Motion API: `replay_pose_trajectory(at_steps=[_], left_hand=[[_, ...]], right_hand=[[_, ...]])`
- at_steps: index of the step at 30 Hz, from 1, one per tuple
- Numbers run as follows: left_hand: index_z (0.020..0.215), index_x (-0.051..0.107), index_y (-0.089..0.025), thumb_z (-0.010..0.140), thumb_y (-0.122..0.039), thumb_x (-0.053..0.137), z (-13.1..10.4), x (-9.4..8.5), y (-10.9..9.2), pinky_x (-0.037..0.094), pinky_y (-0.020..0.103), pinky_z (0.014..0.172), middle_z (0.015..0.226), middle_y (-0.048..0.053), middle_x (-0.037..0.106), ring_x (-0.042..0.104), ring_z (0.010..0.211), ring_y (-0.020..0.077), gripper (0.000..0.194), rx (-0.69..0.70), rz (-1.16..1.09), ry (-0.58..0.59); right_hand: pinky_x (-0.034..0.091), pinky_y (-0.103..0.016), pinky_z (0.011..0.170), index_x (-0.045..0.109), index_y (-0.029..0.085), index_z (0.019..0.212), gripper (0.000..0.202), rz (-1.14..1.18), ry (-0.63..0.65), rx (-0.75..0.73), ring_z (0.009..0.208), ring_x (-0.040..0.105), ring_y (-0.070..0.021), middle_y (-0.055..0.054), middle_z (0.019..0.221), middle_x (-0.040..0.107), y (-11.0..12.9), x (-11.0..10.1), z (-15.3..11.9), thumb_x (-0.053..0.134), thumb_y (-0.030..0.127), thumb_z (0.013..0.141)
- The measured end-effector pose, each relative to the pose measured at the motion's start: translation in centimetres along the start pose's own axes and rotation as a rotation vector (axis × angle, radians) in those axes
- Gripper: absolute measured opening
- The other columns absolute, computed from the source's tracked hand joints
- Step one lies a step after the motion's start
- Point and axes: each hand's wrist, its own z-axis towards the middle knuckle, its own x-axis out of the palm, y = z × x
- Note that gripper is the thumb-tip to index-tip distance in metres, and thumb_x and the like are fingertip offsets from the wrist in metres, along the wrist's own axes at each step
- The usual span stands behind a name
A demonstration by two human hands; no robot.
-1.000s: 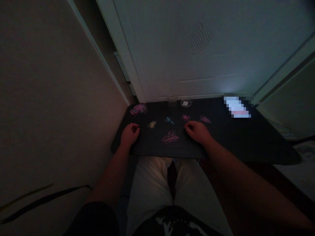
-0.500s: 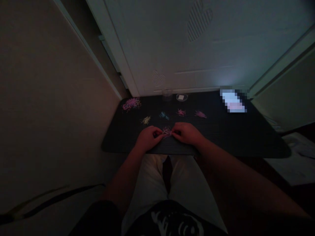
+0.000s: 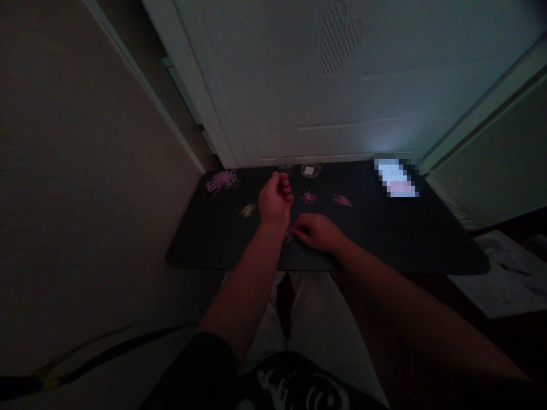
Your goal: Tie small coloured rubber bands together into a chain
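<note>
My left hand (image 3: 274,199) is raised over the middle of the dark table, its fingers curled inward; whatever they may hold is too dim to make out. It covers the spot where the blue strands lay. My right hand (image 3: 318,232) rests low on the table, thumb and fingertips pinched together at a small pile of pale pink strands (image 3: 288,234), partly hidden by the left forearm. Around the hands lie small heaps of thin strands: yellowish strands (image 3: 247,210), pink strands (image 3: 309,197) and purple-pink strands (image 3: 342,200).
A larger mixed heap of strands (image 3: 222,181) lies at the table's (image 3: 405,239) far left corner. Along the back edge stand a clear round container (image 3: 285,162) and a clear lid (image 3: 310,171) with a white label. A blurred bright screen (image 3: 396,177) is at the back right, before a white door (image 3: 256,68).
My left hand has left the near pile and moved forward and up, over the blue strands. The right hand stays at the near pile. The view has shifted slightly.
</note>
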Motion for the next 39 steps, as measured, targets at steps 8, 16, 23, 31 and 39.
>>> replay_pose_trajectory(at_steps=[8, 16, 23, 31, 39], left_hand=[[0.078, 0.063, -0.015, 0.082, -0.031, 0.053, 0.2, -1.2, -0.5, 0.043, 0.025, 0.069, 0.076, 0.002, 0.062, 0.055, 0.073, 0.0129, 0.019, 0.462, 0.866, 0.494], [0.089, 0.063, -0.017, 0.082, -0.03, 0.053, -1.2, -8.9, -0.6, 0.045, 0.028, 0.07, 0.082, 0.005, 0.064, 0.058, 0.075, 0.0152, 0.018, 0.513, 1.214, 0.564], [0.087, 0.064, -0.017, 0.078, -0.025, 0.056, -2.4, -9.5, 0.1, 0.046, 0.028, 0.071, 0.08, 0.004, 0.064, 0.059, 0.077, 0.0156, 0.014, 0.495, 1.146, 0.608], [0.085, 0.065, -0.017, 0.076, -0.022, 0.056, -2.0, -9.8, 0.6, 0.047, 0.028, 0.068, 0.081, 0.004, 0.067, 0.06, 0.074, 0.015, 0.013, 0.466, 1.167, 0.496], [0.088, 0.066, -0.018, 0.078, -0.028, 0.058, -1.9, -9.6, 0.8, 0.048, 0.027, 0.067, 0.081, 0.004, 0.068, 0.06, 0.072, 0.0147, 0.016, 0.386, 1.14, 0.423]], right_hand=[[0.036, -0.025, 0.065, 0.057, 0.018, 0.083, 0.008, 0.023, -0.036, 0.033, 0.073, 0.054, -0.0151, -0.004, 0.08, 0.062, 0.2, -0.1, -0.2, 0.05, 0.021, 0.083], [0.038, -0.025, 0.068, 0.057, 0.018, 0.086, 0.009, -0.013, -0.042, -0.032, 0.076, 0.054, -0.0148, -0.004, 0.085, 0.06, 1.3, 0.1, -0.2, 0.049, 0.017, 0.083], [0.037, -0.024, 0.064, 0.056, 0.017, 0.08, 0.006, 0.05, -0.091, -0.033, 0.07, 0.05, -0.0128, -0.003, 0.079, 0.056, 2.5, 0.8, 0.2, 0.051, 0.014, 0.08], [0.036, -0.024, 0.063, 0.058, 0.017, 0.076, 0.004, 0.104, -0.142, 0.039, 0.068, 0.049, -0.0121, -0.001, 0.073, 0.054, 2.1, 0.9, 1.9, 0.054, 0.015, 0.077], [0.038, -0.024, 0.061, 0.058, 0.017, 0.077, 0.007, 0.237, -0.25, 0.138, 0.066, 0.05, -0.0121, -0.001, 0.072, 0.056, 1.2, 1.4, 1.6, 0.051, 0.017, 0.08]])
